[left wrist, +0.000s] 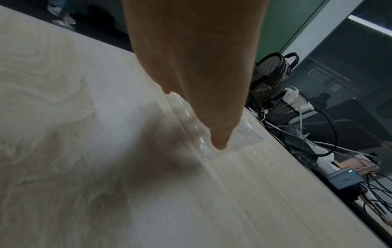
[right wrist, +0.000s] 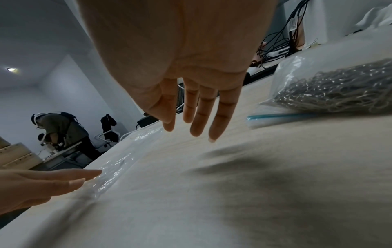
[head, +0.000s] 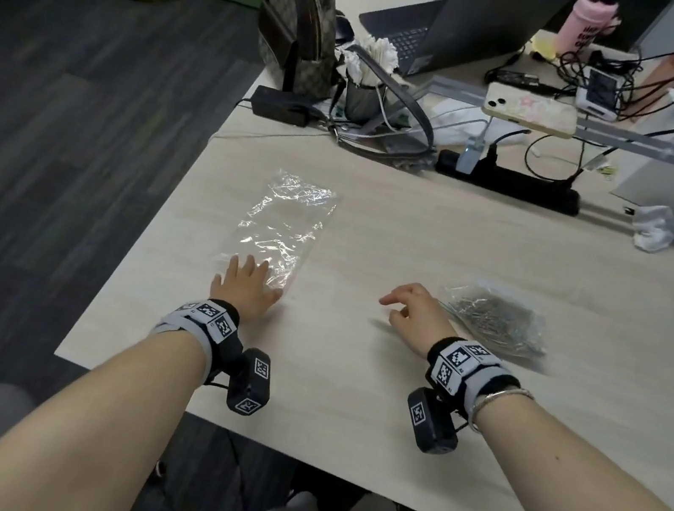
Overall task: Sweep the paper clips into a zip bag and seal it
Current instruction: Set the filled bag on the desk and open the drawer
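on the pale wood desk (head: 374, 235): left hand (head: 245, 289) flat, fingers straight on empty crinkled clear zip bag (head: 283, 219). right hand (head: 414, 313) loose, holding nothing, beside clear bag of silver paper clips (head: 493, 321).

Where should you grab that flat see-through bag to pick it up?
Probably by its near end, where the left hand already rests flat on it. The clear bag lies flat on the table, long side running away, so pinch that near edge between thumb and fingers, coming from the person's side.
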